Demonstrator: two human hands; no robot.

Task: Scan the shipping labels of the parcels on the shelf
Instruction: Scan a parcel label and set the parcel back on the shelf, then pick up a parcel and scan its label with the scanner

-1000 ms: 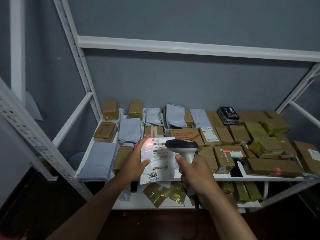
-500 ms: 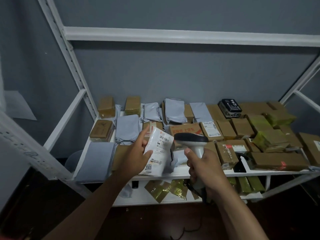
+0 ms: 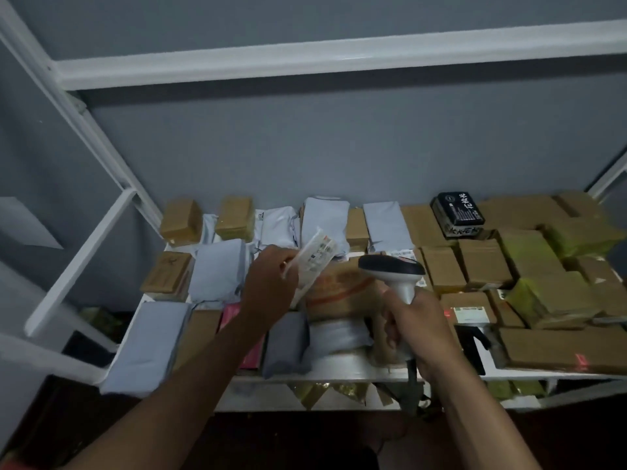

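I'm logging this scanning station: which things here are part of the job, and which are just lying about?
In the job: scanner, held by the right hand; white parcel, held by the left hand; brown boxes; grey mailers.

Lying about: black box; gold bags on the lower shelf.

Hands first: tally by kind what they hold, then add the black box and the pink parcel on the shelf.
Barcode scanner: 1, in right hand
Labelled white parcel: 1, in left hand
Black box: 1
Pink parcel: 1
Total: 4

matt cardboard boxes (image 3: 444,273) — glossy plastic mailers (image 3: 217,273)
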